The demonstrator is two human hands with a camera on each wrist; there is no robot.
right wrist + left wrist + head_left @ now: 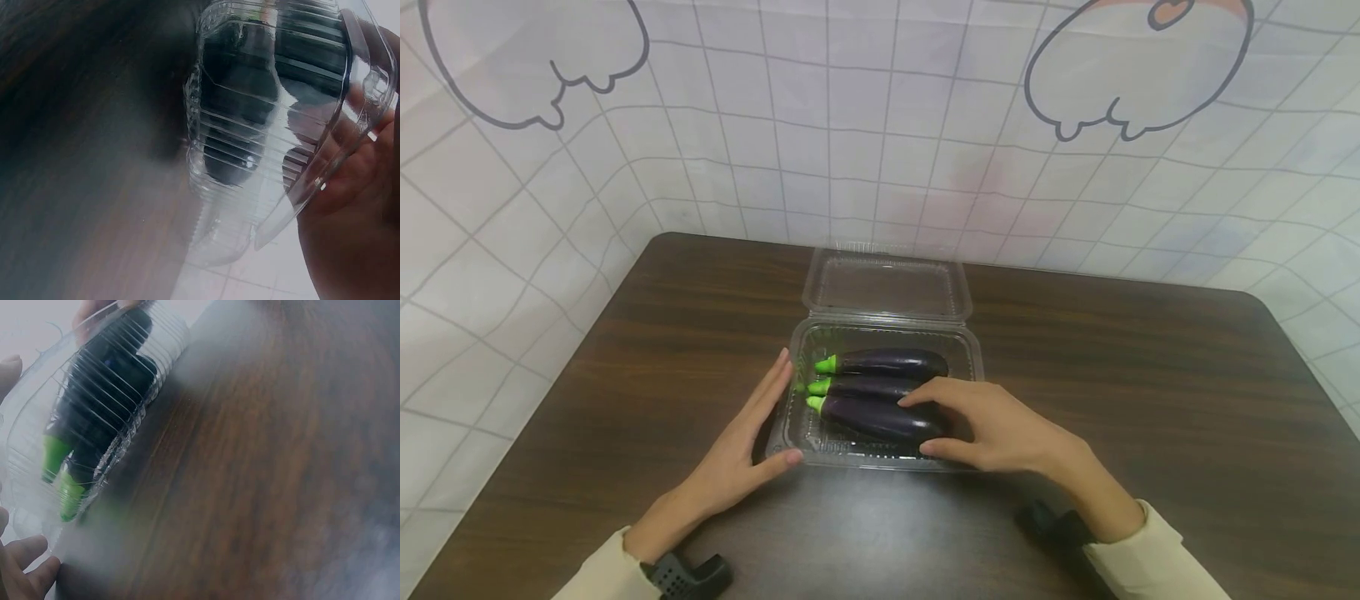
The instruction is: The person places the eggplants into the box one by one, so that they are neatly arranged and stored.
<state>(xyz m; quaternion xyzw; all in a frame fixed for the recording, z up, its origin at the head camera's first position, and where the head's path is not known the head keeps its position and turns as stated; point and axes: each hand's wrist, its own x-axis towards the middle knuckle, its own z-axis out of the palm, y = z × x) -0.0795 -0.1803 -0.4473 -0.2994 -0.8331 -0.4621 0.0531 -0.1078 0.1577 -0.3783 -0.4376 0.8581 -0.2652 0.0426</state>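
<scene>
1. Cream sleeves [606, 571] and black wrist devices [688, 577] were partly cut off below; the right device was blurred
2. The left hand [741, 450], fingers straight and thumb spread well apart from them, bracketed the box's left side
3. The right hand [1011, 425] was clamped on the nearest eggplant [872, 419], thumb at its near side, fingers above; its other fingertips were hidden
4. The box [872, 461], thin, clear, ribbed plastic, held three glossy, dark purple eggplants side by side; the left wrist view resolved only two green stems
5. The nearest eggplant's long axis ran left to right, stem pointing left, blunt end slanting nearer
6. The middle eggplant [865, 387] pointed likewise, its right end covered by the right hand; the far eggplant [895, 362] lay nearly level
7. The hinged lid [887, 287] lay open behind, its transparent far edge faint
8. Beyond the dark wood-grain table [1112, 358] hung a gridded white cloth [865, 125], its outlined figures cropped above
</scene>
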